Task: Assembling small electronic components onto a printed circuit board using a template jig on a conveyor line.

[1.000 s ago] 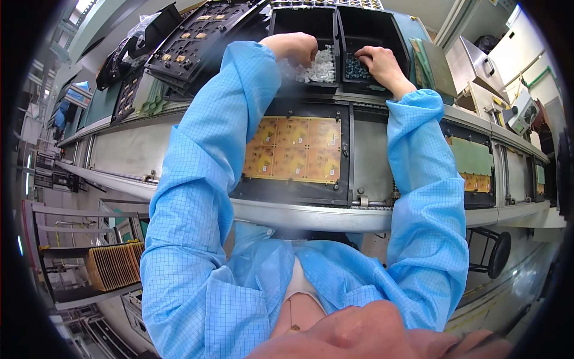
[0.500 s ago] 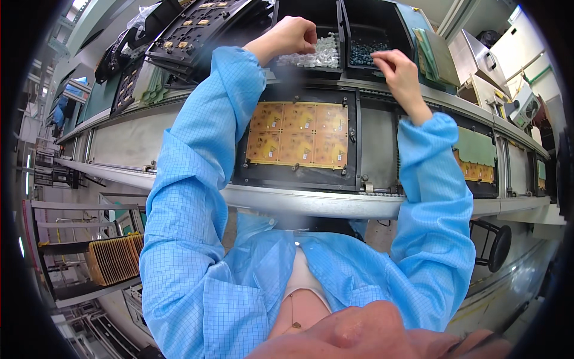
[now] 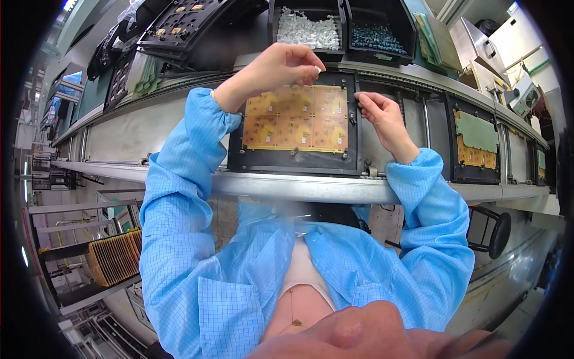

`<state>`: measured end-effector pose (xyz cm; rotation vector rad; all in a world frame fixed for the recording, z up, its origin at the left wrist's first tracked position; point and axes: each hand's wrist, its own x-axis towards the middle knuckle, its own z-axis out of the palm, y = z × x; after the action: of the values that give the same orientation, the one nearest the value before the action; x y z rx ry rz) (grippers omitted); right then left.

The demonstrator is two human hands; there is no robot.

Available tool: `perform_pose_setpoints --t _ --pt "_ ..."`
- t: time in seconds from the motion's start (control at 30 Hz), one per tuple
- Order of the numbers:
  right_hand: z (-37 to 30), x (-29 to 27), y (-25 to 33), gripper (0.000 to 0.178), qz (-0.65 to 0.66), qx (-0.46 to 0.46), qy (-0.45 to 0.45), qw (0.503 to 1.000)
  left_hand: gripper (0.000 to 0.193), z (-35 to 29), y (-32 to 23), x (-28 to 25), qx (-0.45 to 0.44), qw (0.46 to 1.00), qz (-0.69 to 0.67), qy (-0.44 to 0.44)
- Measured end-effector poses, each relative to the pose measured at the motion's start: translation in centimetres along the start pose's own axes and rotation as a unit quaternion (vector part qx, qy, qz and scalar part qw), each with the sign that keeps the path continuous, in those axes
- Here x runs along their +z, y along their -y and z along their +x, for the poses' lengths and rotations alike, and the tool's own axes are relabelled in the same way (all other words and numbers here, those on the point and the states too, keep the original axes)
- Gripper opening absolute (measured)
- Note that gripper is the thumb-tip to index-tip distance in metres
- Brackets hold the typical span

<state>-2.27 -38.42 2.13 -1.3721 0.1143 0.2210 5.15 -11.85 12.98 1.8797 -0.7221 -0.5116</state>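
An orange-yellow circuit board panel (image 3: 294, 133), split into several sections, lies in a black carrier frame (image 3: 281, 164) on the conveyor. Over its far edge my left hand (image 3: 269, 75) is closed in a pinch on a small white plastic part (image 3: 318, 70). My right hand (image 3: 385, 119) is pinched at the frame's right side; whatever is between its fingertips is too small to make out. Beyond the conveyor, one black bin holds a heap of small white parts (image 3: 308, 30), and the bin beside it small dark blue parts (image 3: 376, 39).
The conveyor's metal front rail (image 3: 299, 183) runs between me and the carrier. Farther right sits another carrier with a green-covered board (image 3: 476, 131). Black trays (image 3: 185, 24) are stacked at the back left, green sheets (image 3: 439, 42) at the back right. A rack of boards (image 3: 116, 257) stands lower left.
Both hands have drawn back from the bins toward me, the left now over the board with a white part, the right beside the carrier frame. My view has shifted slightly.
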Motion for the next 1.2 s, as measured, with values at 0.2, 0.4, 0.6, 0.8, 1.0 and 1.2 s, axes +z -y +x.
perform_pose_setpoints --t 0.2,0.4,0.6,0.8,1.0,1.2 --pt "0.3 4.2 0.5 0.02 -0.14 -0.146 0.016 0.979 0.02 -0.9 0.9 2.3 -0.085 0.995 0.038 -0.033" --pt "-0.4 6.3 2.3 0.014 -0.228 -0.272 -0.039 0.934 0.021 -0.3 0.4 3.6 -0.092 0.994 0.019 -0.047" --pt "-0.2 6.0 2.4 0.01 -0.287 -0.383 -0.115 0.87 0.026 0.8 1.0 5.5 -0.107 0.966 -0.203 -0.117" --pt "-0.4 5.8 3.1 0.012 -0.262 -0.347 -0.138 0.89 0.029 1.4 0.8 5.9 -0.071 0.957 -0.241 -0.143" --pt "0.4 3.5 3.2 0.016 -0.218 -0.304 -0.133 0.918 0.023 2.1 1.4 4.7 -0.027 0.989 0.0 -0.148" --pt "0.6 3.2 3.0 0.014 -0.213 -0.286 -0.125 0.926 0.024 2.5 3.7 5.5 0.061 0.95 0.275 -0.132"
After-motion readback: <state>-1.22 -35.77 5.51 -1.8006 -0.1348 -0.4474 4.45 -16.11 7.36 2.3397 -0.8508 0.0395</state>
